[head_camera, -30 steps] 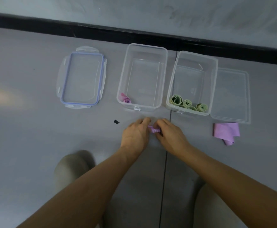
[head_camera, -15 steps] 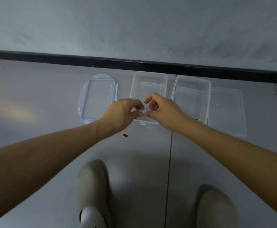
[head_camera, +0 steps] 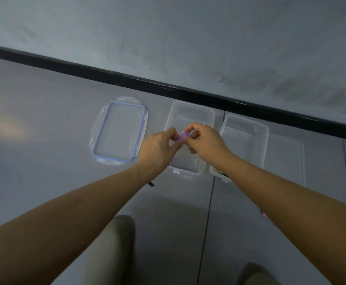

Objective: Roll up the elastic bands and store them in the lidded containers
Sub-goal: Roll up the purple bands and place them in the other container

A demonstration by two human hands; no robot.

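Note:
A small rolled purple elastic band (head_camera: pixel 182 137) is pinched between my left hand (head_camera: pixel 157 149) and my right hand (head_camera: pixel 206 141), held in the air over the left clear container (head_camera: pixel 190 112). The right clear container (head_camera: pixel 248 128) stands beside it; my right forearm hides most of the green rolls inside, with a sliver of green (head_camera: pixel 219 171) showing. The purple roll in the left container is hidden behind my hands.
A blue-rimmed lid (head_camera: pixel 118 134) lies left of the containers and a clear lid (head_camera: pixel 285 157) lies to their right, all on the grey floor by a black skirting (head_camera: pixel 126 79). A small black bit (head_camera: pixel 151 184) lies near my left wrist. My knees fill the bottom.
Both hands have lifted the purple roll from the floor up over the left container. The view has tilted up toward the wall, and the loose purple band on the right has slipped behind my right arm.

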